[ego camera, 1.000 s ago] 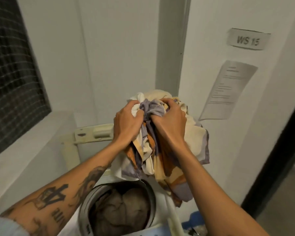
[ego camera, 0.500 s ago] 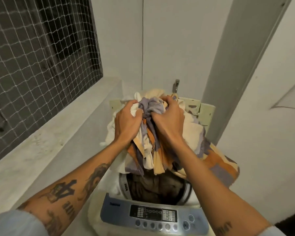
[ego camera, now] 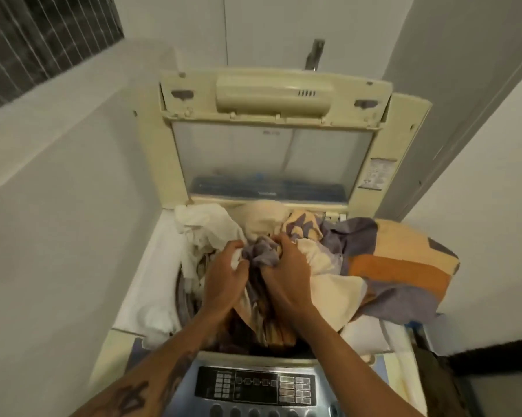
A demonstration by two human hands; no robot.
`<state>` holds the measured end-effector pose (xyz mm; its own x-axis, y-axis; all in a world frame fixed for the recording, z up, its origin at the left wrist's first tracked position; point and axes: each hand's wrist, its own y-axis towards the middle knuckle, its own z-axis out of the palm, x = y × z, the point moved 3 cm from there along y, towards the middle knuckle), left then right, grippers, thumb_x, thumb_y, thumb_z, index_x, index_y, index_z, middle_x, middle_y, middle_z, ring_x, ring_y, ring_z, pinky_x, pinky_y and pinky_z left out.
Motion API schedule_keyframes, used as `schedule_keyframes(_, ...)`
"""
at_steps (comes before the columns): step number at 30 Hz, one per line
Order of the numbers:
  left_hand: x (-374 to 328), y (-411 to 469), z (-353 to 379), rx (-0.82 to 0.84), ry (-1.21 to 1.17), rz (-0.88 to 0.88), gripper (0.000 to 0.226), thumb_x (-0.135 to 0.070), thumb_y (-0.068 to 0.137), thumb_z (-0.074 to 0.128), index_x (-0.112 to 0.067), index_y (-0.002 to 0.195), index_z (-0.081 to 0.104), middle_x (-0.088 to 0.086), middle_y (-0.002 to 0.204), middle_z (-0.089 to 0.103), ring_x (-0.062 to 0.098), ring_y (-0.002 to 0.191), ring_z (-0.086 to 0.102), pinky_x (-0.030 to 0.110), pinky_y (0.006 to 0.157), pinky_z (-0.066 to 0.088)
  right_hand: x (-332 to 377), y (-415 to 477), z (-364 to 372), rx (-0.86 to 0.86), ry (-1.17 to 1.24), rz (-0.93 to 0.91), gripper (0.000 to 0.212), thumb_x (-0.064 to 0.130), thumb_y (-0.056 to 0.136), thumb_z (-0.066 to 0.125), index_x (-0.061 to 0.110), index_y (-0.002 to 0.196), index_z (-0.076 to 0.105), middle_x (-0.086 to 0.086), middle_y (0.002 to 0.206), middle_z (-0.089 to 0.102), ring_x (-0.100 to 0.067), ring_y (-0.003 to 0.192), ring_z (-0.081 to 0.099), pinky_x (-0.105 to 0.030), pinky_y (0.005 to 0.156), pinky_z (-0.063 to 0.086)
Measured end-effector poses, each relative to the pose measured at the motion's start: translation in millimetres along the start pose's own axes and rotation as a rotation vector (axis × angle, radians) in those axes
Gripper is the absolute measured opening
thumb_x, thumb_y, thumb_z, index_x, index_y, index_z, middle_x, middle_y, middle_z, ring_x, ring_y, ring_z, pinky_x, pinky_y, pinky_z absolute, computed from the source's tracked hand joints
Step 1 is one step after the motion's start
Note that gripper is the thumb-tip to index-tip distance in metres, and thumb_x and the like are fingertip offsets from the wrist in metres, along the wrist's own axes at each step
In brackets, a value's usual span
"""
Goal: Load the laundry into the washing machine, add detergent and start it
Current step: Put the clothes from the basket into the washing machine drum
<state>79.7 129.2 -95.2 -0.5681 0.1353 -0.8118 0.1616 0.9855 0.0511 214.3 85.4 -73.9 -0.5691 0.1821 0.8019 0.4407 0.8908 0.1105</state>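
Head camera looks steeply down, close above the washing machine.

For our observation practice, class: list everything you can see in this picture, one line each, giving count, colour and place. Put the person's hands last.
washing machine: one, cream-white top-loader, centre.
lid: one, cream frame with clear pane, raised upright at the back.
control panel: one, grey-blue with dark display, front edge of the machine.
laundry bundle: one, orange, purple, cream and white, over the drum opening, spilling past the right rim.
window mesh: one, dark, upper left.
wall fitting: one, metal, above the lid.
left hand: grips the bundle.
right hand: grips the bundle beside it.
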Motion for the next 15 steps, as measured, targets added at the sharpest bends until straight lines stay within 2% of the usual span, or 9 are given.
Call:
schedule_keyframes(5, 60.4, 2.5, 27.6, 0.152, 0.109, -0.123, 0.031, -0.025, 0.093, 0.053, -0.024, 0.124, 0.054, 0.003, 0.11, 0.066, 0.025, 0.098, 0.063, 0.033, 0.077, 0.049, -45.7, 3.1, 49.4, 0.229, -0.057, 0.173, 0.051, 0.026, 0.082, 0.06, 0.013, 0.132, 0.054, -0.008, 0.115, 0.067, -0.03, 0.107, 0.059, -0.029, 0.075, 0.038)
schedule_keyframes(7, 80.0, 4.8, 38.7, 0.283, 0.17, -0.165, 0.028, -0.027, 0.094, 0.051, -0.021, 0.122, 0.055, 0.005, 0.113, 0.065, 0.027, 0.101, 0.062, 0.034, 0.08, 0.049, -65.2, 6.1, 65.5, 0.378, -0.058, 0.23, 0.057, 0.035, 0.079, 0.055, 0.009, 0.129, 0.057, -0.005, 0.105, 0.069, -0.03, 0.104, 0.062, -0.025, 0.073, 0.036)
schedule_keyframes(8, 85.3, 6.0, 42.6, 0.359, 0.186, -0.181, 0.027, -0.028, 0.095, 0.05, -0.019, 0.12, 0.055, 0.006, 0.114, 0.064, 0.028, 0.102, 0.061, 0.034, 0.081, 0.048, -73.7, 7.6, 73.5, 0.45, -0.035, 0.248, 0.046, 0.034, 0.08, 0.054, 0.008, 0.116, 0.064, 0.0, 0.094, 0.069, -0.029, 0.097, 0.063, -0.023, 0.071, 0.035)
schedule_keyframes(9, 93.3, 7.3, 47.1, 0.434, 0.206, -0.203, 0.027, -0.03, 0.095, 0.049, -0.017, 0.118, 0.056, 0.007, 0.114, 0.063, 0.028, 0.101, 0.061, 0.035, 0.083, 0.048, -81.5, 8.3, 81.8, 0.523, -0.047, 0.261, 0.024, 0.027, 0.084, 0.055, 0.012, 0.099, 0.066, 0.005, 0.086, 0.064, -0.024, 0.09, 0.061, -0.021, 0.072, 0.035)
schedule_keyframes(10, 95.8, 7.4, 49.3, 0.511, 0.218, -0.224, 0.029, -0.034, 0.094, 0.048, -0.014, 0.115, 0.057, 0.008, 0.112, 0.063, 0.028, 0.101, 0.061, 0.036, 0.084, 0.049, -88.4, 7.5, 90.9, 0.589, -0.027, 0.257, 0.01, 0.02, 0.087, 0.055, 0.016, 0.091, 0.064, 0.008, 0.087, 0.061, -0.018, 0.086, 0.057, -0.02, 0.078, 0.034)
schedule_keyframes(11, 102.8, 7.4, 53.0, 0.575, 0.227, -0.246, 0.036, -0.039, 0.092, 0.047, -0.012, 0.111, 0.059, 0.009, 0.111, 0.064, 0.028, 0.1, 0.061, 0.038, 0.087, 0.05, -93.7, 5.8, 97.1, 0.638, -0.019, 0.286, 0.013, 0.016, 0.09, 0.055, 0.015, 0.1, 0.062, 0.003, 0.099, 0.061, -0.016, 0.09, 0.054, -0.022, 0.083, 0.033)
schedule_keyframes(12, 107.0, 5.7, 55.2, 0.634, 0.259, -0.265, 0.042, -0.042, 0.088, 0.045, -0.01, 0.11, 0.059, 0.01, 0.111, 0.064, 0.026, 0.102, 0.061, 0.041, 0.089, 0.05, -96.4, 1.6, 99.9, 0.659, -0.017, 0.34, 0.031, 0.015, 0.091, 0.057, 0.009, 0.122, 0.056, -0.005, 0.118, 0.059, -0.02, 0.103, 0.055, -0.024, 0.087, 0.031)
schedule_keyframes(13, 115.2, 4.0, 58.4, 0.689, 0.31, -0.287, 0.043, -0.042, 0.088, 0.045, -0.009, 0.111, 0.059, 0.009, 0.115, 0.063, 0.022, 0.104, 0.06, 0.039, 0.089, 0.05, -99.5, -2.1, 103.5, 0.686, -0.042, 0.387, 0.051, 0.014, 0.093, 0.058, 0.008, 0.141, 0.042, -0.012, 0.136, 0.052, -0.025, 0.118, 0.053, -0.024, 0.089, 0.031)
schedule_keyframes(15, 127.9, -0.4, 64.5, 0.791, 0.455, -0.29, 0.037, -0.033, 0.092, 0.05, -0.011, 0.12, 0.057, 0.009, 0.124, 0.06, 0.021, 0.109, 0.058, 0.036, 0.09, 0.048, -101.4, -9.7, 111.8, 0.765, -0.08, 0.437, 0.066, 0.016, 0.095, 0.059, 0.008, 0.151, 0.024, -0.016, 0.148, 0.042, -0.029, 0.134, 0.045, -0.027, 0.093, 0.036)
